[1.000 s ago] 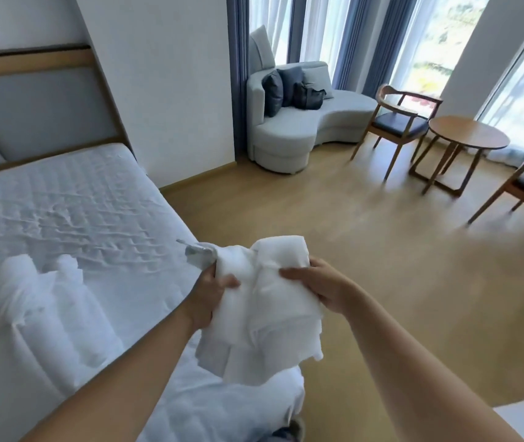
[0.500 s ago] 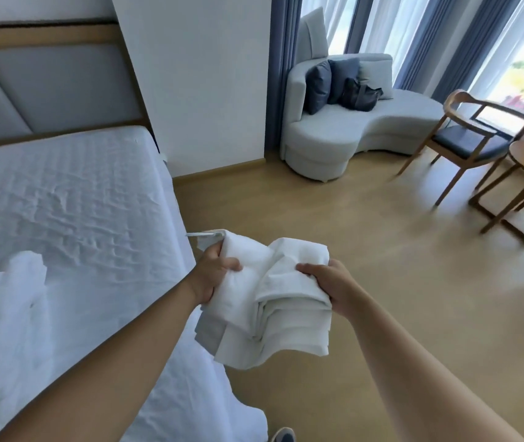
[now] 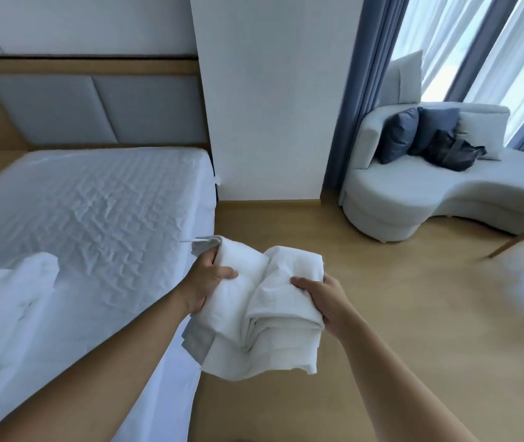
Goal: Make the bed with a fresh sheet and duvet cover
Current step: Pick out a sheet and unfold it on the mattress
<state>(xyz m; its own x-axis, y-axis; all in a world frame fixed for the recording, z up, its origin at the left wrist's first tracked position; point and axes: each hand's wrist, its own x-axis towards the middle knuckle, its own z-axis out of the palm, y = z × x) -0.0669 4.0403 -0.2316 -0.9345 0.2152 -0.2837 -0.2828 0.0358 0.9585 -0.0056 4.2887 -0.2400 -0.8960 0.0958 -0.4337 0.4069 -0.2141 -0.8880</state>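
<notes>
Two hands (image 3: 208, 282) (image 3: 322, 301), one folded sheet (image 3: 270, 333), one bed (image 3: 94, 212)

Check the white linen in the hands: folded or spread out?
Folded: the linen shows stacked layers, gripped by left hand and right hand.

We find no writing, number or brand mark that we can read anywhere in view. A small tag-like strip (image 3: 201, 240) sticks out from the top left corner of the folded sheet (image 3: 273, 317), and another small white tag (image 3: 217, 180) hangs at the far corner of the bed (image 3: 94, 202). Both are too small and blurred for us to make out any letters on them.
</notes>
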